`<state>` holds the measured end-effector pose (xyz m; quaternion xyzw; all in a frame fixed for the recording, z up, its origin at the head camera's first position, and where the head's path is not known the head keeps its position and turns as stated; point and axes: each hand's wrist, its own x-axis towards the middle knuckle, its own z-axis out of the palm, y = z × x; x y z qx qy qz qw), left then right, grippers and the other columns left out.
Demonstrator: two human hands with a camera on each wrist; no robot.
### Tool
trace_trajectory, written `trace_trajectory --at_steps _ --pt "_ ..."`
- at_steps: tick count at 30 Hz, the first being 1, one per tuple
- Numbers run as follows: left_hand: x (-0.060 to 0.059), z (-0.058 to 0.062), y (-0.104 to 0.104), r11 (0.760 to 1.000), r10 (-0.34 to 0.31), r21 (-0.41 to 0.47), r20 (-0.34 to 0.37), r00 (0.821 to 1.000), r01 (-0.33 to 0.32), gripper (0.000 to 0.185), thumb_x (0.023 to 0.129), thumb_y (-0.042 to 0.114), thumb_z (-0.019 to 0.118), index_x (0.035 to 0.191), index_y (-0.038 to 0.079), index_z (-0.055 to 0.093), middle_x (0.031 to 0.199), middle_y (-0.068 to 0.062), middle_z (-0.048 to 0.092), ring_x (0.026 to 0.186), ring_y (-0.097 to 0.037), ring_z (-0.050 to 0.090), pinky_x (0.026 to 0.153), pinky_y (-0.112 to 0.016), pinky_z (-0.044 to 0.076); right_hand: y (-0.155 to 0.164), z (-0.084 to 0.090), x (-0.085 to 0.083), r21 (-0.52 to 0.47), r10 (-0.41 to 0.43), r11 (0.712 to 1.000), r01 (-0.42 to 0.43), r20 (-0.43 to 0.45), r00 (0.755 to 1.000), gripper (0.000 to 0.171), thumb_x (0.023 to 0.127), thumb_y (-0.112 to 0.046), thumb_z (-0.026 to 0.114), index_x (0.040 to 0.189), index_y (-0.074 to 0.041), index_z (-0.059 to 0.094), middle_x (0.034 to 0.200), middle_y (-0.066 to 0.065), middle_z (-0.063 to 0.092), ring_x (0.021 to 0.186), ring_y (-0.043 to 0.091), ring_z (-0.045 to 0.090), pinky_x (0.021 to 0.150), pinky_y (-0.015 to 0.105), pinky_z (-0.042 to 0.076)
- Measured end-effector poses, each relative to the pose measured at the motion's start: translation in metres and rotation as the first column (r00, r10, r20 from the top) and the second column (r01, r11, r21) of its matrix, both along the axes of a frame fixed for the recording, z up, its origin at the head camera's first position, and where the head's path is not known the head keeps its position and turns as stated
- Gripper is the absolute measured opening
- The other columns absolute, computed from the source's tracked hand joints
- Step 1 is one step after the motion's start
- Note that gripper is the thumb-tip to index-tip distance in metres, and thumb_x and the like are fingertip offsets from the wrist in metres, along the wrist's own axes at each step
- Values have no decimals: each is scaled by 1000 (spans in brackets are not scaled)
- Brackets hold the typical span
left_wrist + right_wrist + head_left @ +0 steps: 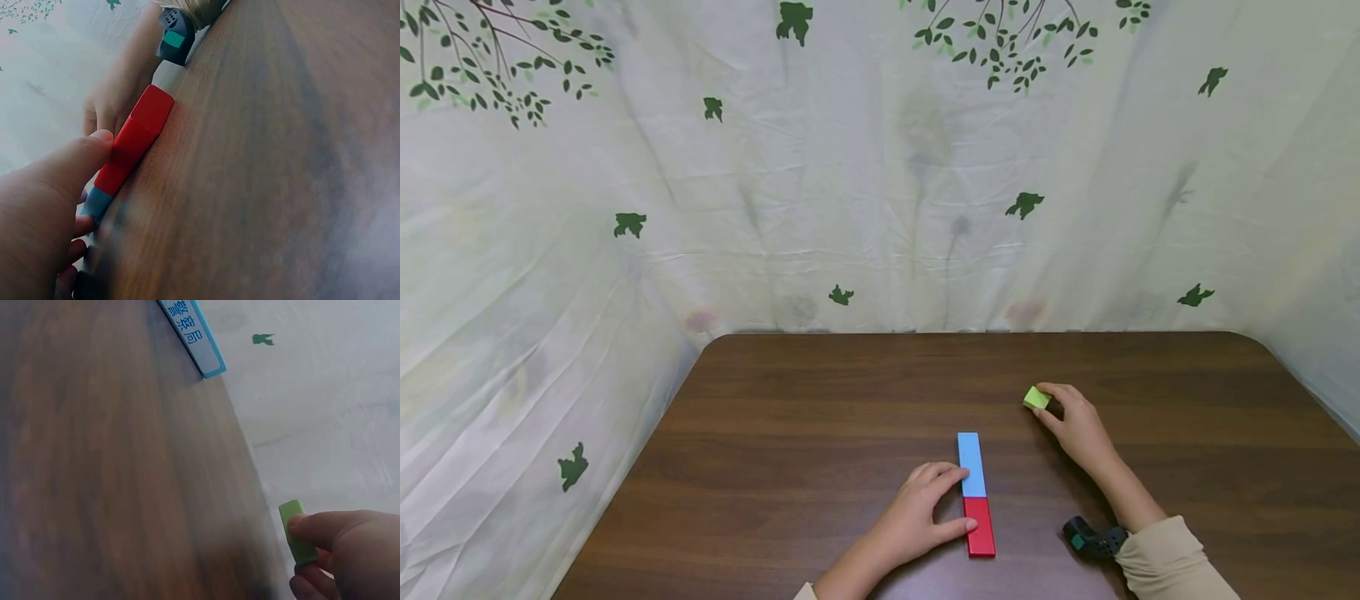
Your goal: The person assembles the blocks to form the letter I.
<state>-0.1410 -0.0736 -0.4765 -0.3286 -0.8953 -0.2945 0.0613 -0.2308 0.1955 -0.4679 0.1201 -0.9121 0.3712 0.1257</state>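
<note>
A light blue block (971, 454) and a red block (982, 537) lie end to end in a line on the wooden table. My left hand (912, 518) is beside them on their left, its index fingertip at the blue block's edge and its thumb touching the red one. Farther back and to the right, my right hand (1081, 432) pinches a small lime green block (1035, 397) between thumb and fingers. Chinese characters show on a side of the blue block (190, 331) in the right wrist view. The left wrist view shows the thumb against the red block (132, 147).
The brown wooden table (820, 392) has rounded far corners. Behind and to the left hangs a pale curtain (865, 167) with leaf prints. A dark wrist device (1093, 540) sits at the right sleeve, just right of the red block.
</note>
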Motion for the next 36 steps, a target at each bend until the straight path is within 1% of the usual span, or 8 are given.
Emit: trace_trajectory --at_steps 9,17,25,31,36 --pt "-1 0 -1 1000 -4 -4 2 1000 4 54 83 46 59 126 14 51 120 3 49 113 -18 42 92 -36 38 -11 3 -1 -7 24 1000 -24 -4 1000 39 83 -4 63 119 3 53 116 21 49 105 35 48 83 48 43" --pt "0 0 -1 1000 -4 -13 23 1000 5 55 83 47 58 127 15 50 120 4 49 114 -18 42 92 -37 38 -26 2 -4 -34 92 995 -93 -13 996 40 81 -4 65 119 3 54 116 18 51 104 30 50 85 44 44" --pt "-1 -1 -1 1000 -10 -11 9 1000 10 53 83 46 58 126 15 51 120 4 49 113 -17 42 92 -36 38 -38 3 -5 -52 134 990 -135 -16 991 39 82 -6 65 119 1 54 117 16 51 105 29 50 85 44 43" --pt "-1 -2 -1 1000 -11 -10 12 1000 11 53 84 47 57 126 15 51 120 3 49 114 -18 42 92 -37 38 -48 2 -6 -53 170 984 -171 -23 985 38 82 -6 64 118 1 55 117 15 52 107 28 50 86 44 43" --pt "-1 -1 -1 1000 -12 -9 21 1000 12 54 83 47 57 127 15 50 120 3 48 114 -17 42 92 -37 38 -55 0 -6 -44 183 982 -185 -30 983 37 82 -6 65 117 0 57 116 15 53 106 28 50 85 44 43"
